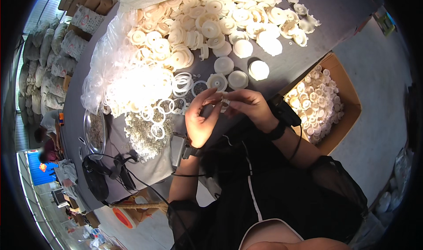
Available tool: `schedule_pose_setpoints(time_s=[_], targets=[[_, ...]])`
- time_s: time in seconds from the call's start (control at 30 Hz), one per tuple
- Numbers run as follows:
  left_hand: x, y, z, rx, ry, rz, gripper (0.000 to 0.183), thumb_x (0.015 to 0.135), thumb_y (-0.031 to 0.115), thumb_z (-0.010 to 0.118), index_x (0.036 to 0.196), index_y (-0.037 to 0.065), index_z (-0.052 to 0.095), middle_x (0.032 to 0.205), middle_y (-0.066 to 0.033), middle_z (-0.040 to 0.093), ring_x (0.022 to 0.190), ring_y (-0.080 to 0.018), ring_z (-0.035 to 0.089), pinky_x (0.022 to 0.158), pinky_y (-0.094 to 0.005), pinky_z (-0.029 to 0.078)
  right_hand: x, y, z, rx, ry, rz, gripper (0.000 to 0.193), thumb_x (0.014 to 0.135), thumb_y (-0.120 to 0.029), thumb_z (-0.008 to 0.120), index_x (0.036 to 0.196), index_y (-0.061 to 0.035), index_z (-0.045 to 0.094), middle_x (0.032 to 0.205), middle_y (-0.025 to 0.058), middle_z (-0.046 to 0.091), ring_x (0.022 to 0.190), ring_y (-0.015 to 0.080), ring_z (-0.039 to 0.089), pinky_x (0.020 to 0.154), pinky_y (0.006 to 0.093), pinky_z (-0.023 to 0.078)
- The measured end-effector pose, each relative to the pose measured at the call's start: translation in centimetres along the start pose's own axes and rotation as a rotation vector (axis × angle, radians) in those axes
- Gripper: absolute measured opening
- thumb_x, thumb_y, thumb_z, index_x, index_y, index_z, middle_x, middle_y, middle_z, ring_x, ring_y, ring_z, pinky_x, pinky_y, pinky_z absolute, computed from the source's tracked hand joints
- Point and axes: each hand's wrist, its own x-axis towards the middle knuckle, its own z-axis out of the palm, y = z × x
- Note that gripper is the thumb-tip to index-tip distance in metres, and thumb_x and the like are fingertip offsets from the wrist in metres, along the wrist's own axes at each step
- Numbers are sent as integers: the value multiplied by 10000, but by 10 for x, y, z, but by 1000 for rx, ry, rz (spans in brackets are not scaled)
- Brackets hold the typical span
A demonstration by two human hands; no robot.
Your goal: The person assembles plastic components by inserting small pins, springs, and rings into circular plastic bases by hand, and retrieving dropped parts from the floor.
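My left hand (200, 122) and my right hand (253, 107) meet at the table's near edge, fingertips pinched together. Between them is a small pale plastic part (225, 102), mostly covered by the fingers, so its full shape cannot be made out. Just beyond the fingertips lie a round white plastic cap (238, 79) and another cap with a raised centre (217, 82). To the left of these is a heap of white rings (136, 85), with several loose rings (166, 105) spread near my left hand. Small clear pieces (145, 137) form a pile left of my left wrist.
A large heap of cream-white caps (207, 25) covers the far table, beside a clear plastic bag (108, 60). An oval metal tray (95, 133) and a black cabled device (94, 179) sit at the left. On the right stands a cardboard box (350, 89) full of white parts.
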Motion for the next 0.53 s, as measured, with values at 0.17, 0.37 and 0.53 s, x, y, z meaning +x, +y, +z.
schedule_pose_setpoints(time_s=[0.17, 0.37, 0.53], targets=[[11, -5, 14, -305, -38, -87, 341, 799, -102, 571, 1125, -4, 540, 967, -86, 646, 873, -115, 612, 775, -239, 477, 2, -1, -11, -112, 16, -138, 227, 860, 4, 537, 1084, 24, 570, 875, 87, 635, 785, 161, 623, 717, 282, 513], [19, -2, 21, -485, -25, -159, 344, 793, -100, 581, 1120, 3, 544, 975, -86, 644, 875, -123, 613, 767, -222, 473, 2, -7, -17, -66, 34, -141, 197, 855, 15, 550, 1043, 40, 601, 903, 104, 646, 814, 153, 633, 728, 257, 515], [13, -8, 19, -322, -64, -122, 367, 816, -82, 568, 1168, 4, 514, 1038, -89, 625, 938, -127, 597, 803, -220, 465, 5, -3, -24, -168, -16, -189, 208, 858, 22, 543, 1059, 40, 594, 929, 118, 647, 838, 173, 640, 745, 258, 519]])
